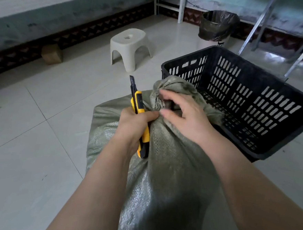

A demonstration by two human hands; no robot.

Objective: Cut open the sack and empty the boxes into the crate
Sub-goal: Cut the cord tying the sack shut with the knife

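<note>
A grey-green woven sack (168, 170) stands on the tiled floor in front of me, its neck bunched into a knot at the top. My left hand (136, 121) grips a yellow and black utility knife (139, 103), blade pointing up and away, beside the sack's neck. My right hand (184, 117) rests on the bunched neck, fingers curled into the folds of fabric. A black slotted plastic crate (255, 104) stands just behind and right of the sack; its visible inside holds nothing. The sack's contents are hidden.
A white plastic stool (130, 45) stands on the floor beyond the sack. A bin lined with a black bag (216, 26) is at the back right, next to metal ladder legs (257, 27). A small cardboard box (52, 54) lies by the left wall.
</note>
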